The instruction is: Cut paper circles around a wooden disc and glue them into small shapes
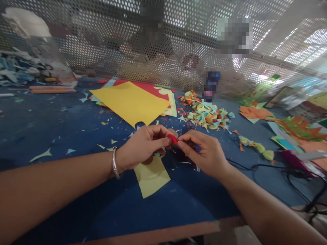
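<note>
My left hand (143,144), with a silver bangle at the wrist, and my right hand (204,151) meet over the blue table (51,129). Both pinch a small red paper piece (173,139) between thumbs and fingertips. A brownish bit shows just behind the red piece, beside my left fingers. Below my left hand a pale yellow paper scrap (152,177) lies flat on the table. A large yellow sheet (129,102) rests farther back, on top of a red sheet (148,87).
A heap of small coloured paper cuttings (208,115) lies behind my right hand. Orange and green cut shapes (293,127) and black cables (281,170) are at the right. A perforated screen (102,41) rises at the back, people behind it. A dark bottle (211,86) stands near it.
</note>
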Demonstrator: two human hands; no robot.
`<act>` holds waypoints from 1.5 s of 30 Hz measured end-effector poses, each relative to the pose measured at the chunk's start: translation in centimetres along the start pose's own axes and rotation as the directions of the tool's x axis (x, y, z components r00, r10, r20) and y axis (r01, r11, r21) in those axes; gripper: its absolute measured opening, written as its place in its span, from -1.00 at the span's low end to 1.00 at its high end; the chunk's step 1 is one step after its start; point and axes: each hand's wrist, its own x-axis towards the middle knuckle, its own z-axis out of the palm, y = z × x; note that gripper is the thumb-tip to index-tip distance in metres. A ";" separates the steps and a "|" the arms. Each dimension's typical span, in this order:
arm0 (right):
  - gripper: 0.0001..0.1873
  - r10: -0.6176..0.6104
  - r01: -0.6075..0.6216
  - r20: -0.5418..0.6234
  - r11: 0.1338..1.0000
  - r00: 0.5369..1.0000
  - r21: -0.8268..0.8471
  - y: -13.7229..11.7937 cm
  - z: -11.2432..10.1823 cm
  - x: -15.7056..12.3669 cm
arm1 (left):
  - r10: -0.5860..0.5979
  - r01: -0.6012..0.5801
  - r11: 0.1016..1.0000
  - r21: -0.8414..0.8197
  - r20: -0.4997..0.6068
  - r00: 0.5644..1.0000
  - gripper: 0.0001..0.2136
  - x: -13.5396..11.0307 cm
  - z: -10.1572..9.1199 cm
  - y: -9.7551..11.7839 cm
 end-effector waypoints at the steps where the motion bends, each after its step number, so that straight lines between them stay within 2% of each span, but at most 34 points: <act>1: -0.88 -0.008 0.008 -0.003 1.000 1.000 -0.004 0.0 0.0 0.0 | -0.006 0.006 0.999 -0.032 0.006 1.000 -0.87 0.0 0.0 -0.1; 5: -0.92 -0.048 0.047 -0.015 0.999 0.999 -0.023 0.1 0.1 0.0 | -0.083 0.081 0.981 -0.176 0.000 0.997 -0.83 0.0 0.3 -0.1; 8: -0.92 -0.069 0.068 -0.015 0.997 0.998 -0.041 0.2 0.2 0.0 | -0.138 0.129 0.969 -0.212 -0.032 0.990 -0.89 -0.1 0.5 0.2; 15: -0.90 -0.115 0.113 -0.010 0.988 0.993 -0.105 0.3 0.3 0.0 | -0.127 0.117 0.967 -0.227 -0.028 0.992 -0.84 -0.3 0.6 0.2; 18: -0.90 -0.125 0.124 -0.002 0.984 0.992 -0.130 0.2 0.4 0.0 | -0.144 0.121 0.965 -0.233 -0.085 0.986 -0.86 -0.3 0.7 0.1; 21: -0.89 -0.127 0.125 -0.006 0.981 0.992 -0.150 0.3 0.5 0.0 | -0.121 0.084 0.963 -0.255 -0.135 0.983 -0.87 -0.3 0.8 0.2; 29: -0.89 -0.142 0.138 -0.006 0.969 0.990 -0.206 0.4 0.6 -0.2 | -0.008 -0.031 0.971 -0.236 -0.161 0.987 -0.87 -0.3 0.8 0.3; 38: -0.94 -0.157 0.144 -0.037 0.963 0.987 -0.229 0.4 0.6 -0.2 | 0.078 -0.090 0.995 -0.047 -0.209 0.975 -0.66 -0.9 1.2 1.2; 45: -0.88 -0.171 0.159 -0.029 0.958 0.985 -0.238 -0.1 0.9 -0.3 | 0.040 -0.060 0.996 -0.072 -0.250 0.967 -0.72 -1.4 1.8 1.1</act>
